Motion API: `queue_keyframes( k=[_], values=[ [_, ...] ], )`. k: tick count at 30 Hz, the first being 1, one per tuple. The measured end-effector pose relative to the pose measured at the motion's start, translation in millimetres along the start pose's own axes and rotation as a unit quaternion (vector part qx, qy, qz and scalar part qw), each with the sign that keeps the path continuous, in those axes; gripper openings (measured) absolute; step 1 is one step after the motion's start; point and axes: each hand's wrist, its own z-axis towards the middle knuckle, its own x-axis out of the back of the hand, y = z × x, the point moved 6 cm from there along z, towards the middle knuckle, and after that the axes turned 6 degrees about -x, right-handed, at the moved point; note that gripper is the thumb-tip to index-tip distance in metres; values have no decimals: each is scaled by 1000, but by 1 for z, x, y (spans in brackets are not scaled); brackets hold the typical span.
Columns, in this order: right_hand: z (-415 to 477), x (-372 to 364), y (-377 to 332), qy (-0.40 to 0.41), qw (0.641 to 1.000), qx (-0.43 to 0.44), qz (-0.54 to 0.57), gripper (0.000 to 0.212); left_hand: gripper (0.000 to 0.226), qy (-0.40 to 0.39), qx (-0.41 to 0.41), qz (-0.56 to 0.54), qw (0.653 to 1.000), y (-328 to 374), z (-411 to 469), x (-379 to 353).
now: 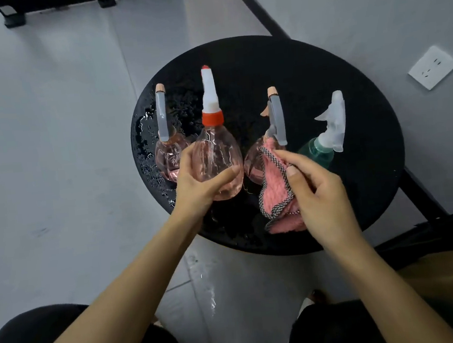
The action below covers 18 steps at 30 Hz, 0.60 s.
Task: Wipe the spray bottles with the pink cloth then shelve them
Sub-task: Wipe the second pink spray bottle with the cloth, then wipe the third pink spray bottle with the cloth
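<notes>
Our left hand (201, 182) curls fingers and thumb round the belly of the red-collared bottle (215, 155) and holds it upright over the near side of the round black table (320, 65); we cannot tell whether its base rests on the top. Our right hand (318, 190) pinches the pink cloth (277, 196) between thumb and fingers. The cloth hangs bunched just beside that bottle, in front of a second pink bottle (252, 163). We judge the wiping of the held bottle is about to begin. To do it well we should spread the cloth across the palm rather than dab with a bunched corner, wrap it round the body, and turn the bottle with the left hand so every side gets covered, then run up the collar and nozzle. The plastic looks slick, so a firm hold low on the belly matters. Droplets (146, 129) glisten on the table beside the grey-trigger bottle (167, 160), and the green bottle (317, 151) leans at the right, so a wiped bottle should not go back on the wet patch. We see no brand, label or readable writing on any bottle.
</notes>
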Motion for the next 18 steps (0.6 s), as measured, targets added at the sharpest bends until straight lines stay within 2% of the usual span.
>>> queue_keyframes(
  k=[8,16,18],
  values=[
    [10,11,8,15,1000,-18,21,33,84,-94,-76,158,980,-24,41,-15],
    [10,9,6,-2,1000,-12,28,32,91,-92,-111,273,951,-28,53,-16],
    [10,9,6,-2,1000,-10,29,32,84,-82,-137,279,947,-20,51,-18]
  ],
)
